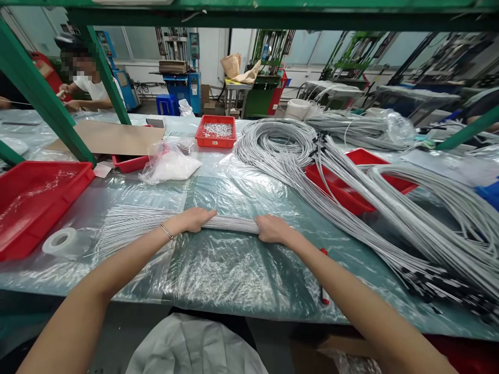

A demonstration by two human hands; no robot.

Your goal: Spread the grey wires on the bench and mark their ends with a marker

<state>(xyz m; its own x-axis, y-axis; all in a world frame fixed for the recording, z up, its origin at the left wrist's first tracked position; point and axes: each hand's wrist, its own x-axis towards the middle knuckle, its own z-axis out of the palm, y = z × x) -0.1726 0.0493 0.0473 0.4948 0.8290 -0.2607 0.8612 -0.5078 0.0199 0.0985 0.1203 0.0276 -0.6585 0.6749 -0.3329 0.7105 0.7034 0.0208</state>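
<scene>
A bundle of thin grey wires (231, 224) lies across the plastic-covered table in front of me. My left hand (194, 219) is closed around the bundle near its middle. To the left of that hand the wires fan out flat. My right hand (272, 228) grips the bundle's right end, and its fingers hide the wire tips. Between my two hands the wires run close together. A red-capped marker (324, 298) lies partly hidden beside my right forearm.
Coiled grey cables (280, 140) with black ends spread over the right side, partly on a red tray (343, 195). A red bin (50, 179) and a clear tape roll (61, 240) sit left. Behind are a tray of small metal parts (215, 140) and a white bag (171, 166). A co-worker sits far left.
</scene>
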